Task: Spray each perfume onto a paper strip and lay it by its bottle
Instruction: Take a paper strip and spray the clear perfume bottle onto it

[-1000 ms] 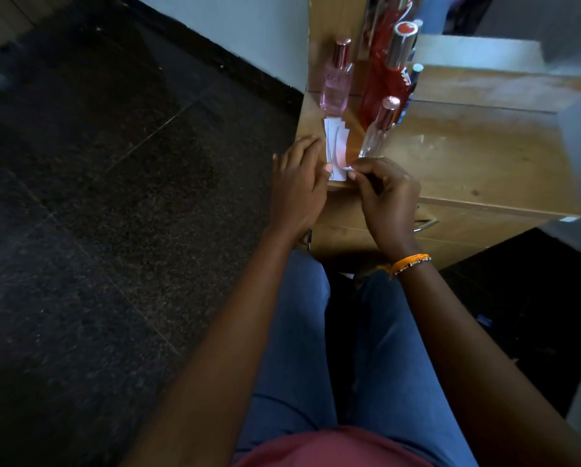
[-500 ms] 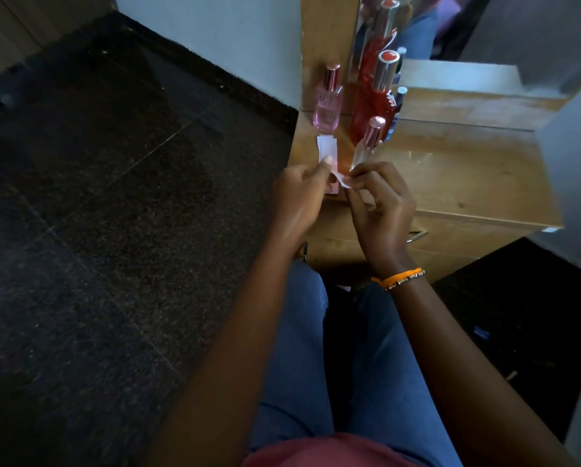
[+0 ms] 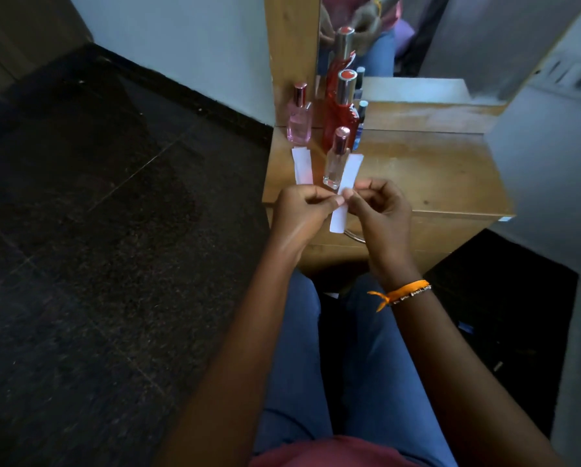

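Observation:
My left hand (image 3: pixel 301 210) and my right hand (image 3: pixel 380 205) pinch one white paper strip (image 3: pixel 348 182) between thumbs and fingers, held above the front edge of the wooden dresser top (image 3: pixel 427 176). Just behind the strip stands a small clear bottle with a pink cap (image 3: pixel 336 158). A pink bottle (image 3: pixel 299 117) stands at the back left, and a stack of white paper strips (image 3: pixel 302 165) lies flat in front of it. A tall red bottle with a silver cap (image 3: pixel 341 112) stands behind the clear one.
A thin blue-capped item (image 3: pixel 360 124) stands to the right of the red bottle. A mirror (image 3: pixel 400 35) rises behind the bottles. A grey wall (image 3: pixel 548 170) borders the dresser on the right. Dark stone floor (image 3: pixel 97 230) lies to the left. A drawer handle (image 3: pixel 354 235) sits below the hands.
One strip has come off the stack and now hangs lifted between both hands, which have drawn back toward the dresser's front edge. The camera view has tilted down.

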Tool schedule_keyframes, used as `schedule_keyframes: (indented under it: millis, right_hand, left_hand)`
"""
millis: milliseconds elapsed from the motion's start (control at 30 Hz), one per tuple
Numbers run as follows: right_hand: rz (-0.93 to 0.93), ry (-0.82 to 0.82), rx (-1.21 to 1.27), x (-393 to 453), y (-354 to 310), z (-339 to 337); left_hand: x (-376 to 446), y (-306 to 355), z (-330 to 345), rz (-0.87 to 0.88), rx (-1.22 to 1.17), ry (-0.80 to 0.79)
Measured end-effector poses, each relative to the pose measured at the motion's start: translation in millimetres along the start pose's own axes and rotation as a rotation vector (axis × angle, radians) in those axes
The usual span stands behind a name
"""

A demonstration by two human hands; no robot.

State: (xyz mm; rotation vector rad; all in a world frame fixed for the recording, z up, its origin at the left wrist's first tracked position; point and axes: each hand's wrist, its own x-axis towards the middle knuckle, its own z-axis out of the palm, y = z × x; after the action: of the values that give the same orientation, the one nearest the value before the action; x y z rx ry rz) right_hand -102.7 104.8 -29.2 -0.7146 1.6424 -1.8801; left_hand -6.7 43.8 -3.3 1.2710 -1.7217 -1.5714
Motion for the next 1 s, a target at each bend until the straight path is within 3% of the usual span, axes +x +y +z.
schedule_keyframes:
  millis: [100,233,367,600,733,833,900,1000]
  right_hand:
    - [0.006,0.054,-0.049,15,-2,-14]
    - [-0.017,0.104,-0.314,51,5,-36]
    - [-0.098,0.077,-0.600,74,13,-44]
    - [-0.255,0.030,-0.786,77,28,-44]
    - [-0.275,0.047,-0.769,76,24,-42]
    - [-0.367,0.072,-0.588,68,3,-30]
    - [-0.406,0.014,-0.460,61,-14,-20]
    - [-0.445,-0.114,-0.459,54,-27,-9]
  left_hand:
    - [7,-2,7,0.017,-0.001,0.052]
    - [24,-3,15,0.121,0.035,0.282]
    - [39,-2,20,0.239,0.119,0.281]
    - [51,-1,27,0.283,0.217,0.268]
    - [54,-4,30,0.298,0.267,0.280]
    - [50,-6,31,0.369,0.313,0.300]
    - [42,-5,33,0.441,0.333,0.283]
    - [32,0,37,0.536,0.363,0.232]
